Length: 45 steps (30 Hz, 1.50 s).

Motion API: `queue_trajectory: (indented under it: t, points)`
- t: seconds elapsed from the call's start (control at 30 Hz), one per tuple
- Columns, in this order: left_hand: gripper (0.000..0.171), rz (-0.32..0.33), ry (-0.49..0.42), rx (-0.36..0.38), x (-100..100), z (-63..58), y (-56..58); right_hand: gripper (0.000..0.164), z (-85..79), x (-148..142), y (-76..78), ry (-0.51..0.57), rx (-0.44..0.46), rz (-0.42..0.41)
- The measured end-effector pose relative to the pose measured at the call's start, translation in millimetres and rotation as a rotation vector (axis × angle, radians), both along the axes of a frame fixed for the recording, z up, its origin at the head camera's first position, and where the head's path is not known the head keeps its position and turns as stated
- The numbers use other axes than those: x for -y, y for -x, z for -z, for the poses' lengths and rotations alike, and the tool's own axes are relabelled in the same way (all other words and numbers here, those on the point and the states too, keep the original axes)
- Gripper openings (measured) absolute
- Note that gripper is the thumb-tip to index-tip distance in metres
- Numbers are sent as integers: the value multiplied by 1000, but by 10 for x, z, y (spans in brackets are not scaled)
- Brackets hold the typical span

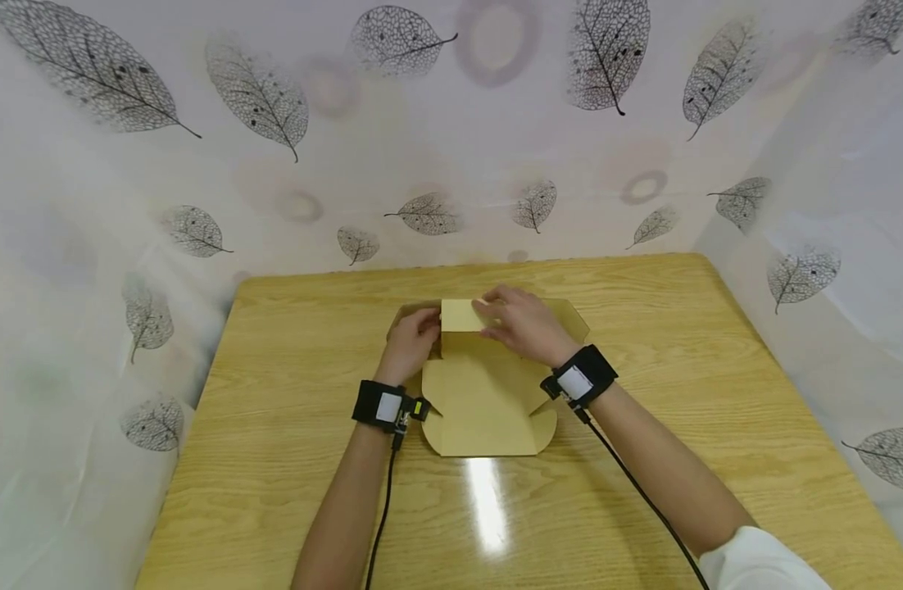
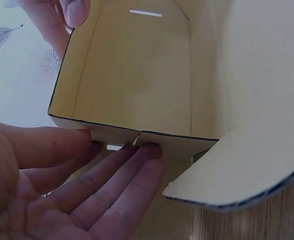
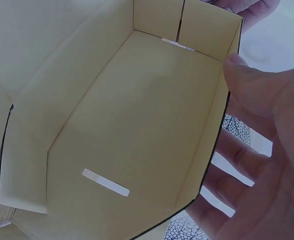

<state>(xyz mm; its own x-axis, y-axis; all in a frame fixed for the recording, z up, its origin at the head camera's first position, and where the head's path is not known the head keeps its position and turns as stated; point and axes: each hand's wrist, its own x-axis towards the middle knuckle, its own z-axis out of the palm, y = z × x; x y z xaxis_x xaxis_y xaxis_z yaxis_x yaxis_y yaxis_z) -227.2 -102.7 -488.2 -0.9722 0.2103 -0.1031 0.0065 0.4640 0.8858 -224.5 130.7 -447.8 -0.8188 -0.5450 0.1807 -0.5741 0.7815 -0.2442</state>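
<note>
A partly folded brown cardboard box lies on the table, its lid panel spread toward me. At its left end, my left hand presses its fingertips on the outside of two end flaps, which meet edge to edge in the left wrist view. My right hand grips the far wall, thumb tip over the rim and fingers outside. The right end flaps are folded outward. A narrow slot shows in the box bottom in the right wrist view.
The wooden table reaches around the box on all sides. A leaf-print cloth hangs behind and beside it. Each wrist wears a black strap with a camera, and cables trail from them toward me.
</note>
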Motion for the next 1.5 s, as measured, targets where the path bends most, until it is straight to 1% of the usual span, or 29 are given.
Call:
queue_trajectory:
  t: [0.13, 0.23, 0.3, 0.4, 0.47, 0.5, 0.53, 0.57, 0.6, 0.63, 0.67, 0.73, 0.8, 0.87, 0.9, 1.0, 1.07, 1.13, 1.2, 1.27, 1.3, 1.37, 1.4, 1.5]
  points:
    - [42, 6, 17, -11, 6, -6, 4, 54, 13, 4, -18, -25, -27, 13]
    - [40, 7, 65, -41, 42, -33, -7, 54, 11, 12, -32, -32, -42, 15]
    - [39, -3, 108, -61, 83, -77, -26, 53, 9, 12, -40, -32, -38, 17]
    - [35, -67, 124, -127, 170, -163, -52, 53, 10, 8, -45, -34, -33, 20]
    - [34, -122, 89, -192, 248, -217, -54, 52, 12, 4, -42, -41, -34, 19]
    - [34, -135, 79, -232, 293, -224, -39, 52, 11, 2, -40, -44, -34, 16]
    - [37, -136, 67, -254, 342, -233, -28, 52, 8, 3, -34, -48, -36, 11]
    - [41, -122, 60, -257, 393, -233, -12, 51, 7, 2, -27, -49, -37, 8]
    - [47, -94, 51, -238, 442, -221, 6, 51, 1, 3, -23, -49, -35, 5]
    - [54, -60, 55, -201, 486, -196, 20, 51, -8, 3, -22, -49, -31, 3]
    - [61, -24, 71, -152, 523, -168, 37, 51, -12, 1, -18, -45, -29, 2]
    - [73, 46, 110, -24, 581, -110, 61, 50, -17, -2, -16, -42, -30, 3]
    - [79, 97, 169, 67, 614, -33, 92, 50, -19, -3, -18, -39, -32, 3]
    - [87, 127, 205, 127, 630, 42, 122, 50, -19, -1, -19, -40, -35, 2]
    - [91, 144, 212, 143, 634, 80, 138, 50, -18, 1, -20, -42, -36, 1]
    - [100, 173, 218, 153, 642, 174, 166, 51, -17, 9, -20, -45, -39, 1]
    - [101, 193, 203, 138, 637, 221, 173, 51, -8, 9, -18, -44, -38, 7]
    - [91, 208, 194, 109, 633, 244, 170, 51, 1, 8, -13, -42, -35, 12]
    - [82, 230, 161, 89, 625, 258, 166, 51, 10, 6, -7, -40, -31, 16]
    - [76, 251, 130, 79, 611, 262, 163, 51, 14, 4, -5, -38, -28, 15]
    - [74, 255, 130, 71, 607, 260, 160, 51, 14, 3, -6, -37, -28, 16]
    - [80, 258, 146, 61, 595, 263, 157, 51, 12, 3, -11, -31, -28, 17]
    - [83, 255, 169, 54, 587, 268, 160, 51, 13, 2, -13, -27, -29, 17]
    - [92, 219, 271, 51, 570, 271, 159, 52, 27, -2, -14, -20, -39, 19]
